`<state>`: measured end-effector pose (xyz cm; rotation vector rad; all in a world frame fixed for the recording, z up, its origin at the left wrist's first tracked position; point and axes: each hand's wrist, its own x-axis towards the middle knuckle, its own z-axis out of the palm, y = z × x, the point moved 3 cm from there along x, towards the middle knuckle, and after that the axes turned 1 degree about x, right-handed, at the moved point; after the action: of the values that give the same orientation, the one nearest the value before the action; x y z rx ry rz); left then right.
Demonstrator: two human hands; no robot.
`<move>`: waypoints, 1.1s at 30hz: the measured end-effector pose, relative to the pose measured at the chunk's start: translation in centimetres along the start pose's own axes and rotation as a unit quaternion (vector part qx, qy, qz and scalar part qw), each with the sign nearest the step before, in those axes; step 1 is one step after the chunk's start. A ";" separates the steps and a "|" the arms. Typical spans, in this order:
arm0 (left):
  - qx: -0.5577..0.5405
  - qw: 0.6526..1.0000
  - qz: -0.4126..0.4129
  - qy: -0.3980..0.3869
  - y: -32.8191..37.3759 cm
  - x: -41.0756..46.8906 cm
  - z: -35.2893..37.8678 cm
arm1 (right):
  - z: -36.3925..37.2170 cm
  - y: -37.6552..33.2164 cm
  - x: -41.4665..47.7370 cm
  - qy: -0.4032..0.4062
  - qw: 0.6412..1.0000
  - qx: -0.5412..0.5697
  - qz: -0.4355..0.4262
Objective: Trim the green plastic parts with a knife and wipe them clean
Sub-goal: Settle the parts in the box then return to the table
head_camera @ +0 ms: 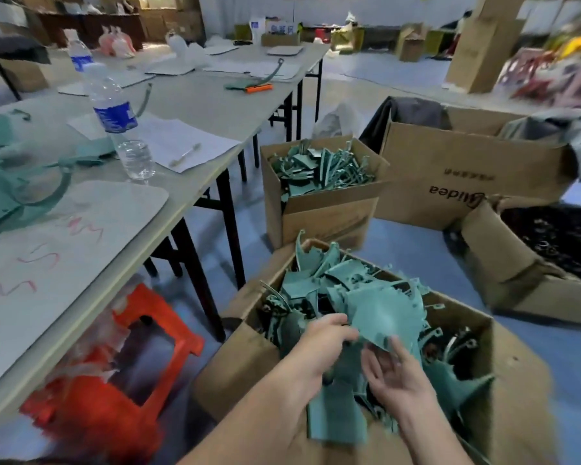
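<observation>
Item: green plastic part (379, 317), lying atop the pile at the middle of the near cardboard box (249, 360). Left hand (327, 337) is gripping its left edge, fingers curled over. Right hand (394, 375) is lying palm-up, fingers loosely spread, touching the part's near edge. Second box (329, 209) of green parts is standing beyond. Water bottle (118, 119) is standing near the tabletop's (195, 105) right edge.

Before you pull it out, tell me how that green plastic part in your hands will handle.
Probably light: the left hand holds the green part up by one edge. Likely fairly stiff, since the thin curved sheet keeps its shape. It may snag on the other parts piled in the box.
</observation>
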<state>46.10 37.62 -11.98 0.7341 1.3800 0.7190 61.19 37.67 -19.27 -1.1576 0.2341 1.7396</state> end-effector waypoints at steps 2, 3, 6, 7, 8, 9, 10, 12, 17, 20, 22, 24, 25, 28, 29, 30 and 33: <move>0.017 1.000 0.016 0.021 -0.1 0.0 -1.0 | 0.1 1.9 0.8 0.028 0.994 -0.087 0.060; 0.017 0.999 0.028 0.038 0.0 -0.1 -1.8 | 0.5 3.3 1.0 0.021 0.990 -0.111 0.080; -0.044 0.989 0.080 0.114 0.8 -1.3 -5.3 | 4.3 7.2 0.2 -0.046 0.979 -0.172 0.100; -0.059 0.983 0.095 0.144 1.3 -2.2 -6.7 | 6.3 8.4 -0.7 -0.082 0.973 -0.192 0.101; -0.060 0.976 0.113 0.174 1.9 -3.2 -8.2 | 8.6 9.5 -1.9 -0.127 0.966 -0.203 0.099; -0.043 0.969 0.132 0.206 2.7 -4.3 -9.8 | 11.1 10.6 -3.3 -0.173 0.958 -0.210 0.095; -0.027 0.959 0.152 0.237 3.6 -5.6 -11.3 | 13.7 11.6 -4.9 -0.214 0.948 -0.219 0.084; -0.003 0.931 0.194 0.309 5.8 -8.6 -14.9 | 18.7 13.7 -9.1 -0.296 0.913 -0.277 0.047; 0.080 0.839 0.239 0.482 10.2 -18.9 -24.2 | 28.1 20.3 -18.9 -0.457 0.778 -0.427 -0.059; 0.158 0.756 0.218 0.596 10.1 -26.4 -29.7 | 32.0 26.1 -23.8 -0.517 0.689 -0.492 -0.129; 0.175 0.697 0.200 0.666 9.1 -31.2 -33.2 | 33.6 30.8 -27.2 -0.570 0.624 -0.518 -0.128; 0.162 0.646 0.180 0.724 7.4 -35.9 -36.7 | 34.5 35.8 -30.0 -0.614 0.575 -0.532 -0.097; 0.154 0.625 0.168 0.746 6.2 -38.1 -38.4 | 34.7 38.2 -31.2 -0.628 0.556 -0.539 -0.082; 0.127 0.572 0.118 0.802 1.7 -45.1 -43.4 | 34.9 45.5 -34.1 -0.644 0.514 -0.564 -0.060; 0.111 0.559 0.105 0.815 0.0 -47.3 -45.0 | 34.9 47.8 -34.8 -0.647 0.500 -0.573 -0.064; 0.089 0.549 0.094 0.825 -1.7 -49.6 -46.4 | 34.8 50.1 -35.5 -0.653 0.480 -0.581 -0.075; 0.044 0.518 0.059 0.852 -6.8 -55.5 -49.9 | 34.8 56.5 -37.5 -0.672 0.399 -0.611 -0.130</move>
<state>-6.91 -9.29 12.61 -0.1396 3.1646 1.6490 -2.98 8.12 9.34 -0.0721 -2.4025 1.8180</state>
